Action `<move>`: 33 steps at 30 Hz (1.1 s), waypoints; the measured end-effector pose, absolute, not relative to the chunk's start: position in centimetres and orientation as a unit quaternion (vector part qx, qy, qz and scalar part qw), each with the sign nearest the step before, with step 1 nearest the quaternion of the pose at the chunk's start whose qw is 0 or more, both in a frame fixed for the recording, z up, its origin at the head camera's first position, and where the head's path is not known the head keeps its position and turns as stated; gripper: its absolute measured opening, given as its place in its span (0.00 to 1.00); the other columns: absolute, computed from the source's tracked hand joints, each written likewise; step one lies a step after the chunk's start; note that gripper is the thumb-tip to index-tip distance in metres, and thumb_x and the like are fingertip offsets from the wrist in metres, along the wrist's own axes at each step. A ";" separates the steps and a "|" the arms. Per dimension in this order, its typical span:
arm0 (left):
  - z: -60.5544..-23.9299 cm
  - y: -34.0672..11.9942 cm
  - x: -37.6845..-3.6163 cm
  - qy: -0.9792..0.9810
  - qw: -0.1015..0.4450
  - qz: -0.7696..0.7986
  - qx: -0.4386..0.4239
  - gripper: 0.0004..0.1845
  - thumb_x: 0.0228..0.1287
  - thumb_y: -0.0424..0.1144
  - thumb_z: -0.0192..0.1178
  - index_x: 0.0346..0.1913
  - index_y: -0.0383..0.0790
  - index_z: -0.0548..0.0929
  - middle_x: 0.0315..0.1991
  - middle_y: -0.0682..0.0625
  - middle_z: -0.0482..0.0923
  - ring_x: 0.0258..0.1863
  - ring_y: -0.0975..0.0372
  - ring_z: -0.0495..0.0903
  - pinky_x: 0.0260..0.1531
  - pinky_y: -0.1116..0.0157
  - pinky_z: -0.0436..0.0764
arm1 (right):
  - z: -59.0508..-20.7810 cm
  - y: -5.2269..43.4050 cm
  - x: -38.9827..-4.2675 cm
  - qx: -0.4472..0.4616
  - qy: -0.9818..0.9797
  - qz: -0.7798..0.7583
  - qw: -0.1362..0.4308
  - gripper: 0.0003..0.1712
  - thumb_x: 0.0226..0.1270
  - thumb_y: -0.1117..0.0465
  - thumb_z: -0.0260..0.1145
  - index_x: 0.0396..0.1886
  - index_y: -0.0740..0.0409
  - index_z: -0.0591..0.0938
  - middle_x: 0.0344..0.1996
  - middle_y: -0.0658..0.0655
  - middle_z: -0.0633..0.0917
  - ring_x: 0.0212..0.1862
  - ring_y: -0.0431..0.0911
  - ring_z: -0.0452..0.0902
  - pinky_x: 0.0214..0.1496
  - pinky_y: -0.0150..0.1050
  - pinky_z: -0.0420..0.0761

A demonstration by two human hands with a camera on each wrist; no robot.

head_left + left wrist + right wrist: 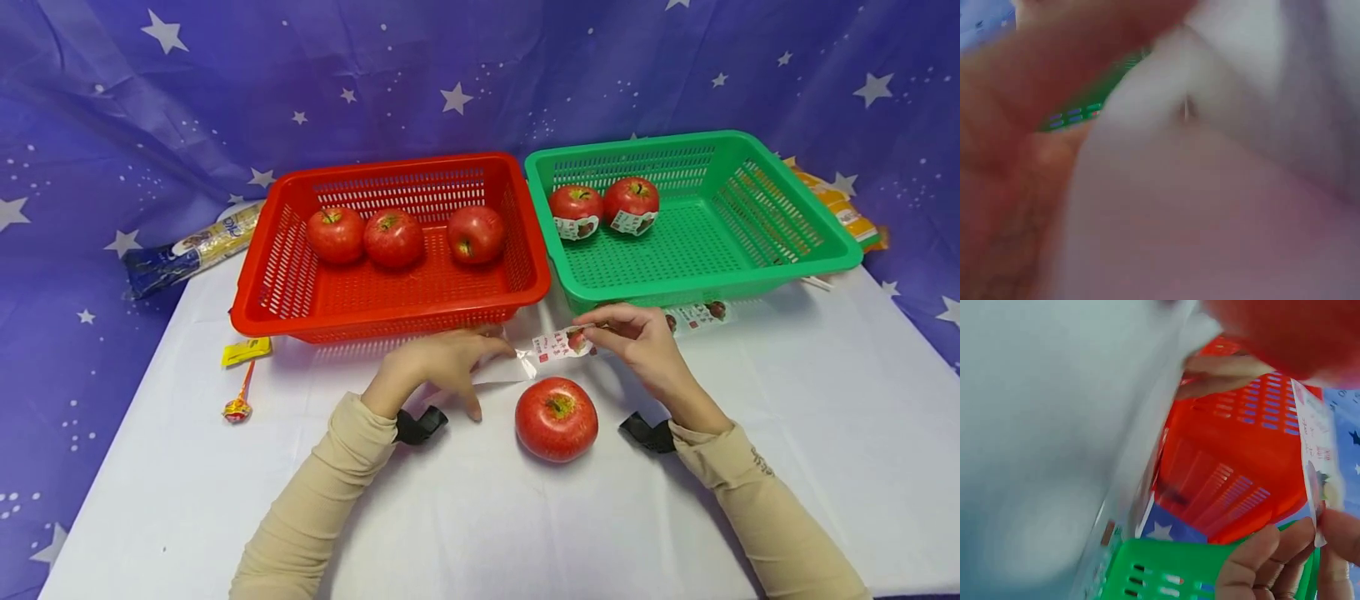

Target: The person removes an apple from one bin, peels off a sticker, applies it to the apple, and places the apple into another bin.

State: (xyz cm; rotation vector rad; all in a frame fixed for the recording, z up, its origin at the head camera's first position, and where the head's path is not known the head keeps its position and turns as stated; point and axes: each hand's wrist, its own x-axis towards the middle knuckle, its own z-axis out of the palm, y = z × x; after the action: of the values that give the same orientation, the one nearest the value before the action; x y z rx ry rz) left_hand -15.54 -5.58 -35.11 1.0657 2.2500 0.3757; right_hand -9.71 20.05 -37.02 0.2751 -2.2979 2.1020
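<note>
Head view: everything below was read mainly from here; the left wrist view was a blur, and the right wrist view showed only fingers, the sticker and basket walls.
Table [787, 433]: white-covered, carrying both baskets along its far edge and the hands near its middle.
Red basket [258, 275]: at the far edge, left of centre, held three bare apples.
Green basket [750, 279]: touching or just beside the red one on its right, held two stickered apples in its far left corner.
Apple [557, 418]: stood stem-up on the table between the two wrists, just nearer the front edge than both hands, bare of any sticker.
Left hand [438, 364]: fingers loosely spread and pointing down, tips pressing a clear backing strip [495, 377] against the table, left of the apple.
Right hand [637, 342]: thumb and fingers pinched the right end of the sticker, lifted just off the table before the green basket.
Sticker [558, 344]: a short printed band, its long axis running left to right between the hands, hanging just beyond the apple; its left end met the backing strip near the left fingertips.
Nearer hand: the right one held the sticker, and the apple lay just toward the front edge from that pinch.
Spare sticker [697, 315]: lay flat at the green basket's front wall.
</note>
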 end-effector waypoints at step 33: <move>-35.9 -2.2 -13.1 0.807 0.251 0.297 0.444 0.40 0.62 0.55 0.62 0.73 0.47 0.60 0.68 0.53 0.67 0.60 0.63 0.71 0.58 0.65 0.74 | -34.2 19.9 -6.9 0.053 -0.682 0.727 -0.055 0.11 0.58 0.75 0.65 0.32 0.56 0.78 0.27 0.45 0.81 0.28 0.37 0.75 0.33 0.29 0.76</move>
State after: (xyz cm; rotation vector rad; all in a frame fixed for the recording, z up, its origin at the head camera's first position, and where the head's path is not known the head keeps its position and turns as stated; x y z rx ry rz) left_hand -13.11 -2.25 -35.95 1.2071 2.1966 0.8082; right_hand -6.94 19.92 -34.23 0.1733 -2.2225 2.3685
